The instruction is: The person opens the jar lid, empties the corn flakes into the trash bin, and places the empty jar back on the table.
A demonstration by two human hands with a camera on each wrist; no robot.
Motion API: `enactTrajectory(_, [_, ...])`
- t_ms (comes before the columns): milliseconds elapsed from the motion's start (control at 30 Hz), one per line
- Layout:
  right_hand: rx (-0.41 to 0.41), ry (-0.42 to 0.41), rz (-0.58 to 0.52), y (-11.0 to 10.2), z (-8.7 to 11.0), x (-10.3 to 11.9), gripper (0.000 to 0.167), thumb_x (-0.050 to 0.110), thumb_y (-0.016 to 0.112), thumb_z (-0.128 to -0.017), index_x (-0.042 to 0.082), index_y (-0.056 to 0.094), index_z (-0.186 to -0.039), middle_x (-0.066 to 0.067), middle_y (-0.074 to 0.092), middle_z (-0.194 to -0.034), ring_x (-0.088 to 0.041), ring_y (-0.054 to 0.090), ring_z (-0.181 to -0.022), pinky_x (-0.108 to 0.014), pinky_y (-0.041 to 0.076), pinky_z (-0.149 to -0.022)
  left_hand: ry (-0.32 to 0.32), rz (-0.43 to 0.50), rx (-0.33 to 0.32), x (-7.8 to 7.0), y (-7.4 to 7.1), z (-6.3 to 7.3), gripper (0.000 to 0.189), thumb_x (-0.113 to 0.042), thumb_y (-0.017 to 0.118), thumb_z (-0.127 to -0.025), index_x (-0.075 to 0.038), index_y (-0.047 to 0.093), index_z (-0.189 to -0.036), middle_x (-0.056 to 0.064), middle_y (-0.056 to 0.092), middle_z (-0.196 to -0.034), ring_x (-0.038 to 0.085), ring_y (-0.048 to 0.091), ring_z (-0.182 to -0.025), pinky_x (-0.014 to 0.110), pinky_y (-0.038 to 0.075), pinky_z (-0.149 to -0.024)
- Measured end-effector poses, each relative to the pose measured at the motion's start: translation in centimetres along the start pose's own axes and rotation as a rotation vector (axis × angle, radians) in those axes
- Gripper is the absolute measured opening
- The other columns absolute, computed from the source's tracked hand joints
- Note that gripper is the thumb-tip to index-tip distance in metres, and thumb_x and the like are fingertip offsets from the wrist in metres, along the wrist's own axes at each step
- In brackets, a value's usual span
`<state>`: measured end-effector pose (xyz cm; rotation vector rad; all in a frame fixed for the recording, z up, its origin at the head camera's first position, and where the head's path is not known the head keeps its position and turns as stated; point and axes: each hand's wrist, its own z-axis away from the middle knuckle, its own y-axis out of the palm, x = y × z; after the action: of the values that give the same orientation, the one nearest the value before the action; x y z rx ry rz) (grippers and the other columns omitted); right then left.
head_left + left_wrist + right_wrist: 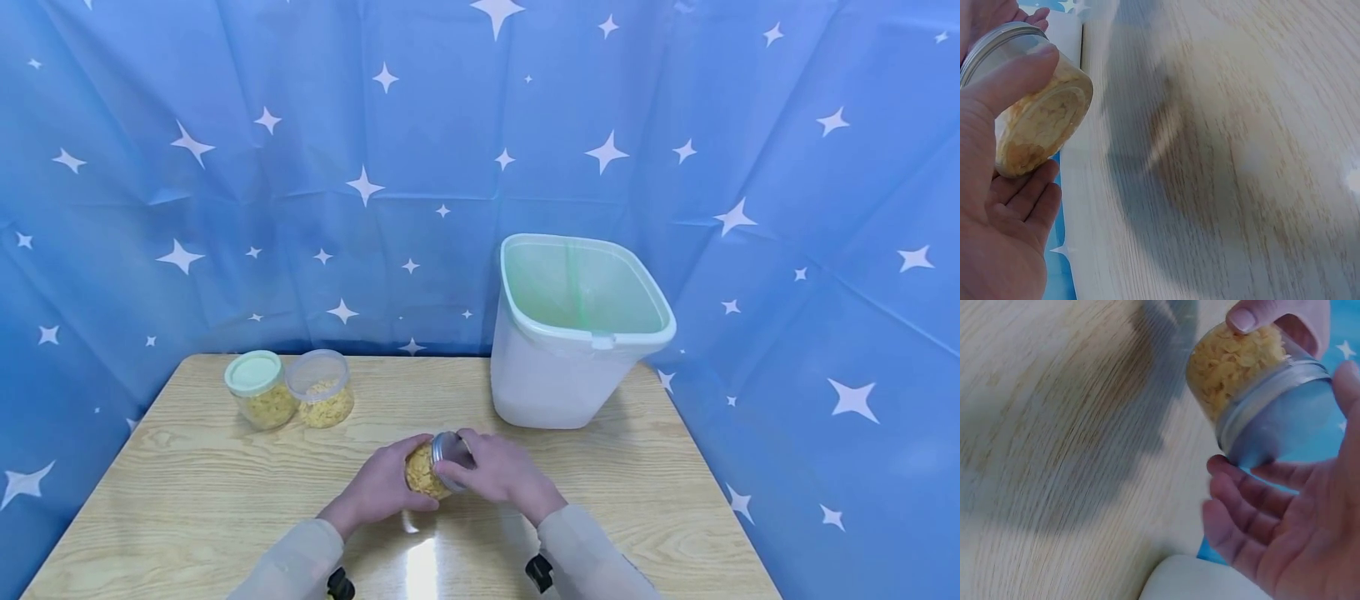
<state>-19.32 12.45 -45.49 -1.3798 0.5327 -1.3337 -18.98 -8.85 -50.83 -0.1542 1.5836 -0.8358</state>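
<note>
A clear jar of yellow flakes with a silver metal lid is held tilted on its side above the table, lid toward the right. My left hand grips the jar's body, thumb on one side and fingers under the other, as the left wrist view shows. Around the lid, my right hand has its thumb and bent fingers. The right wrist view shows its fingertips at the lid's edge. Part of the lid is hidden behind the right hand in the head view.
At the table's back left stand a flake jar with a mint lid and a round clear container with flakes. A tall white bin with a mint rim stands at the back right. Blue star-patterned cloth hangs behind the wooden table.
</note>
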Motion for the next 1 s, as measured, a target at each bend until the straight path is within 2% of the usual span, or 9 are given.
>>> enactTrajectory(233, [0.069, -0.07, -0.098, -0.3, 0.1, -0.3, 0.085, 0.069, 0.054, -0.086, 0.016, 0.037, -0.149, -0.01, 0.057, -0.128, -0.02, 0.059, -0.107, -0.039, 0.053, -0.087, -0.002, -0.008, 0.004, 0.1, 0.0, 0.2, 0.096, -0.034, 0.088, -0.064, -0.009, 0.044, -0.145, 0.006, 0.062, -0.126, 0.016, 0.059, -0.1, 0.033, 0.051, -0.081])
enactTrajectory(333, [0.077, -0.124, -0.133, -0.4, 0.1, -0.5, 0.089, 0.065, 0.061, -0.084, 0.017, 0.032, -0.153, -0.011, 0.052, -0.134, -0.02, 0.059, -0.111, -0.038, 0.053, -0.091, -0.002, -0.025, -0.005, 0.3, -0.1, 0.3, 0.097, -0.035, 0.089, -0.063, -0.01, 0.044, -0.145, 0.007, 0.062, -0.127, 0.017, 0.059, -0.102, 0.035, 0.051, -0.084])
enactTrajectory(500, [0.058, -0.205, -0.119, -0.5, 0.0, -0.6, 0.094, 0.054, 0.072, -0.081, 0.015, 0.028, -0.154, -0.009, 0.047, -0.141, -0.021, 0.053, -0.123, -0.042, 0.048, -0.104, -0.002, -0.031, -0.014, 0.5, -0.3, 0.3, 0.096, -0.036, 0.089, -0.063, -0.01, 0.045, -0.144, 0.006, 0.063, -0.125, 0.017, 0.059, -0.101, 0.037, 0.051, -0.085])
enactTrajectory(633, [0.039, -0.239, -0.129, -0.5, 0.0, -0.6, 0.093, 0.039, 0.079, -0.079, 0.016, 0.03, -0.153, -0.006, 0.046, -0.142, -0.02, 0.051, -0.126, -0.043, 0.045, -0.108, 0.005, -0.033, -0.014, 0.6, -0.3, 0.2, 0.095, -0.036, 0.089, -0.063, -0.011, 0.045, -0.144, 0.004, 0.063, -0.124, 0.016, 0.059, -0.101, 0.036, 0.051, -0.083])
enactTrajectory(700, [0.04, -0.245, -0.143, -0.6, 0.0, -0.6, 0.093, 0.038, 0.081, -0.077, 0.018, 0.03, -0.153, -0.005, 0.044, -0.144, -0.022, 0.05, -0.129, -0.044, 0.044, -0.108, 0.008, -0.04, -0.016, 0.6, -0.3, 0.2, 0.095, -0.037, 0.089, -0.063, -0.01, 0.046, -0.143, 0.004, 0.064, -0.124, 0.016, 0.059, -0.101, 0.036, 0.051, -0.083])
enactTrajectory(767, [0.042, -0.23, -0.161, -0.8, 0.0, -0.6, 0.094, 0.044, 0.078, -0.079, 0.018, 0.029, -0.154, -0.008, 0.04, -0.149, -0.025, 0.047, -0.132, -0.047, 0.043, -0.109, 0.011, -0.035, -0.02, 0.5, -0.3, 0.2, 0.095, -0.036, 0.089, -0.062, -0.01, 0.046, -0.143, 0.005, 0.064, -0.124, 0.016, 0.059, -0.1, 0.035, 0.051, -0.083])
enactTrajectory(867, [0.018, -0.144, -0.175, -1.1, 0.0, -0.4, 0.088, 0.058, 0.064, -0.086, 0.016, 0.027, -0.154, -0.012, 0.04, -0.152, -0.031, 0.046, -0.135, -0.052, 0.042, -0.109, 0.016, -0.026, -0.023, 0.4, -0.3, 0.2, 0.095, -0.036, 0.089, -0.062, -0.009, 0.046, -0.143, 0.005, 0.064, -0.123, 0.015, 0.06, -0.1, 0.035, 0.051, -0.084])
enactTrajectory(1000, [-0.031, 0.004, -0.125, -1.4, -0.1, 0.0, 0.082, 0.07, 0.04, -0.092, 0.012, 0.037, -0.149, -0.014, 0.058, -0.136, -0.031, 0.058, -0.123, -0.052, 0.048, -0.1, 0.014, -0.016, -0.022, 0.3, -0.2, 0.1, 0.095, -0.035, 0.089, -0.063, -0.01, 0.045, -0.143, 0.005, 0.065, -0.122, 0.015, 0.06, -0.099, 0.034, 0.052, -0.083])
